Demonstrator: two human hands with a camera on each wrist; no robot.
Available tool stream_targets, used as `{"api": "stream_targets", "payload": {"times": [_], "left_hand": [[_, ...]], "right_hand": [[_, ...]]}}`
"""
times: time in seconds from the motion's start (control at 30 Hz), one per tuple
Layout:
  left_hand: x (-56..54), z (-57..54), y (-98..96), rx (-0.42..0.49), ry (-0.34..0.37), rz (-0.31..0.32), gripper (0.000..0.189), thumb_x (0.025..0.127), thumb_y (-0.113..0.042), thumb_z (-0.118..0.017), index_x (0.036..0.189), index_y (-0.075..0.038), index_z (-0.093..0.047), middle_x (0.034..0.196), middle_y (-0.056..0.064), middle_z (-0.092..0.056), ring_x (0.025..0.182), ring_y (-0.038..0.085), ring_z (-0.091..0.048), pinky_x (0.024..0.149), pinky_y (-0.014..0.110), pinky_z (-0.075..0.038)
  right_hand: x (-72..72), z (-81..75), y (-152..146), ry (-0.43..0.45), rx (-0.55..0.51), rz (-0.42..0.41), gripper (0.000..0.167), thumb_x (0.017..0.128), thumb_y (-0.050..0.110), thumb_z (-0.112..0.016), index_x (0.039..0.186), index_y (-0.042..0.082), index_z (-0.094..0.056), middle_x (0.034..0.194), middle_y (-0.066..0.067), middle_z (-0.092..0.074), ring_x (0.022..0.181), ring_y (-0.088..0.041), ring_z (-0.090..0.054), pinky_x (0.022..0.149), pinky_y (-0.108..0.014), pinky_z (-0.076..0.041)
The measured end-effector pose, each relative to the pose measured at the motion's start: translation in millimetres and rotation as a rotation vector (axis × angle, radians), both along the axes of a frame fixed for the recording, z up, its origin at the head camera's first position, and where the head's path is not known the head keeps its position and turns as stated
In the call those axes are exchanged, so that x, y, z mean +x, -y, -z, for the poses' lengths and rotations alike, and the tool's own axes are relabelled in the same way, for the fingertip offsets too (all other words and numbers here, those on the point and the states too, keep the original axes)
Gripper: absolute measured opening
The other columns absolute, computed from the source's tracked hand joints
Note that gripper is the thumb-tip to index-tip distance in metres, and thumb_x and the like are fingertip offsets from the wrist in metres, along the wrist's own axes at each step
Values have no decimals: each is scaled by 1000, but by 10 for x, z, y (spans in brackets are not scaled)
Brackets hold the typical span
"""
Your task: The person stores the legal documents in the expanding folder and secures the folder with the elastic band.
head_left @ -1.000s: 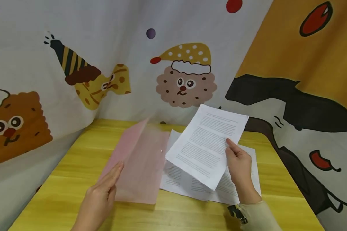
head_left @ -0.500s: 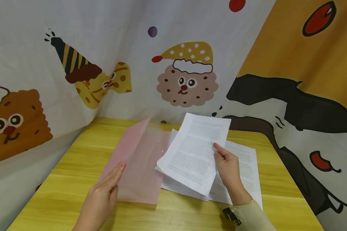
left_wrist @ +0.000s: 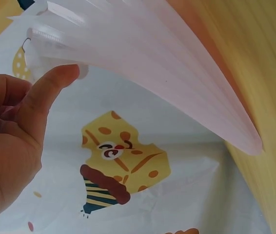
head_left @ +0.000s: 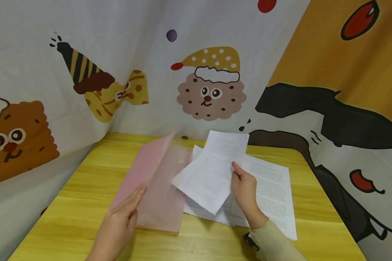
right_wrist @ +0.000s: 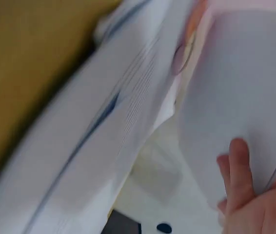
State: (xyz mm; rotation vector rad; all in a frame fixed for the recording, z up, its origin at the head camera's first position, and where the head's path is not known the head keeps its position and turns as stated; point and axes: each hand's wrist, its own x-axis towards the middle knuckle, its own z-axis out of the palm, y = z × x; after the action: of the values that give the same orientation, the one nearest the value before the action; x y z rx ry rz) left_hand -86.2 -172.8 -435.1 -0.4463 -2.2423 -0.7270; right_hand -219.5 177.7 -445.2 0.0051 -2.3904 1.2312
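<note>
A pink folder (head_left: 138, 163) with clear plastic sleeves stands partly open on the left of the table. My left hand (head_left: 119, 221) holds its raised cover near the lower edge. In the left wrist view the translucent sleeves (left_wrist: 143, 53) fan out beyond the thumb and curled fingers. My right hand (head_left: 245, 186) pinches the right edge of a printed paper sheet (head_left: 209, 170), tilted with its left corner over the folder's sleeve. Under it lie more printed sheets (head_left: 271, 192). In the right wrist view the fingers (right_wrist: 240, 165) lie against the held paper (right_wrist: 235, 83).
The yellow wood-grain table (head_left: 75, 206) fills the lower part of the head view. A white curtain (head_left: 134, 43) with cartoon prints hangs behind the table's far edge. A dark band (head_left: 250, 242) sits at the right sleeve's cuff.
My right hand has brought the paper sheet left and lower, toward the folder, uncovering more of the sheets at right. My left hand has shifted slightly right with the folder's cover.
</note>
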Motion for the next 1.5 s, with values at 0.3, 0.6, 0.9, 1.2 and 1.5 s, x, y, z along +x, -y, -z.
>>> {"api": "stream_targets", "payload": {"times": [0.3, 0.6, 0.9, 1.2, 1.5], "left_hand": [[-24, 7, -47, -6, 32, 6, 78, 73, 29, -72, 143, -6, -68, 146, 9, -69, 121, 29, -72, 106, -4, -36], [-13, -11, -14, -15, 17, 2, 78, 71, 31, -72, 141, -3, -68, 144, 11, -69, 120, 30, -72, 106, -5, -36], [0, -3, 7, -17, 44, -2, 78, 74, 30, -72, 143, -5, -67, 145, 10, -69, 121, 30, -72, 101, -7, -40], [-21, -40, 62, 19, 4, -15, 77, 76, 30, -68, 144, -7, -68, 140, 11, -72, 129, 6, -60, 92, -7, -44], [-20, -152, 196, 92, 21, -70, 72, 84, 26, -65, 145, -11, -67, 140, 11, -72, 135, -22, -44, 91, -9, -42]], "right_hand": [[-109, -52, -304, -288, 117, 171, 37, 98, -13, -60, 134, -9, -65, 131, -26, -68, 122, -44, -69, 90, -42, -65], [-119, -245, -382, -352, -35, 160, 36, 100, -8, -63, 135, -1, -69, 133, -16, -72, 66, 4, -54, 55, 0, -32], [-353, -351, -189, -339, -184, 144, 37, 103, 0, -63, 140, 5, -66, 142, -9, -68, 99, 2, -69, 67, 2, -44], [-446, -259, 6, -344, -166, 104, 37, 101, -4, -64, 138, 2, -67, 138, -15, -70, 68, 1, -50, 59, -2, -36], [-416, -333, 42, -321, -164, 72, 38, 103, -2, -63, 141, 4, -66, 142, -10, -68, 101, -19, -71, 67, 0, -41]]}}
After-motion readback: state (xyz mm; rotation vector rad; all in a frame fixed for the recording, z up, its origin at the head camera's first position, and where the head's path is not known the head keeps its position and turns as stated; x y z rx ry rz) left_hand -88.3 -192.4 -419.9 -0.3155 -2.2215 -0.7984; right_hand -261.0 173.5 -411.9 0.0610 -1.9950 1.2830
